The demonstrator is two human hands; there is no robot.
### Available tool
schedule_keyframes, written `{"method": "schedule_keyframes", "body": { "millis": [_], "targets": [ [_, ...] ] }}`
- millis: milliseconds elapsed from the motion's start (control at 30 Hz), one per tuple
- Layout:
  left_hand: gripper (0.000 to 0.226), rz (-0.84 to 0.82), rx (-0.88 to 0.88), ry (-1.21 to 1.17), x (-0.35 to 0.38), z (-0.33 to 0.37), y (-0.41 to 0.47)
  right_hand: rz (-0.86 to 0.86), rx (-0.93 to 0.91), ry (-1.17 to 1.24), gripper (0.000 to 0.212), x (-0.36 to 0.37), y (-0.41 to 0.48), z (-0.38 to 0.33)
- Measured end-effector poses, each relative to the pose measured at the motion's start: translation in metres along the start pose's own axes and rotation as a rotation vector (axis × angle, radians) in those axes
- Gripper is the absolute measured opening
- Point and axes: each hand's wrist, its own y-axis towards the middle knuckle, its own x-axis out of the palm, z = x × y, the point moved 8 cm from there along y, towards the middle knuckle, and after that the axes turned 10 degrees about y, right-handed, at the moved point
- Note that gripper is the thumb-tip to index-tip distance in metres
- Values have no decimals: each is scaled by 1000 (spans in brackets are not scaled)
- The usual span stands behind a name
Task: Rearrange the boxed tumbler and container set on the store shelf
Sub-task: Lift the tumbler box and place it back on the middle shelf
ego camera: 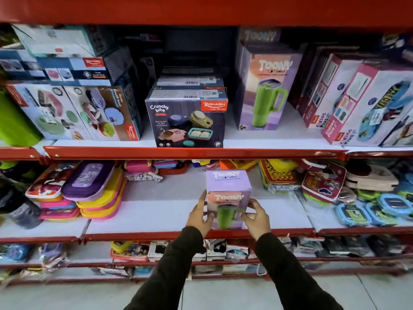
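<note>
A small purple Toony tumbler box (227, 191) with a green mug pictured on it stands upright near the front of the middle shelf (156, 218). My left hand (200, 214) grips its left side and my right hand (257, 217) grips its right side. On the upper shelf (279, 137) a dark Crunchy Bite container set box (186, 121) stands at the front edge, with two similar boxes lined up behind it. A taller Toony tumbler box (266, 90) stands to its right.
Rishabh container boxes (85, 113) fill the upper shelf's left, Kidzee boxes (362, 104) its right. On the middle shelf, stacked pouches (89, 191) lie left and lunch boxes (366, 211) right. A red shelf lip (192, 153) runs above the small box.
</note>
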Motion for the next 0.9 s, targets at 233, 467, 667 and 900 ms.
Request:
{"method": "schedule_keyframes", "body": {
  "millis": [233, 467, 667, 900],
  "targets": [
    [69, 286, 193, -112, -28, 35, -27, 9, -183, 164, 47, -34, -28, -46],
    [51, 582, 403, -243, -52, 96, -64, -31, -508, 275, 47, -72, -56, -132],
    [54, 612, 539, -306, -87, 174, -65, 15, -636, 385, 37, -94, -61, -193],
    [46, 540, 525, -285, -104, 216, -52, 93, -664, 402, 28, -106, -60, -221]
  ]
}}
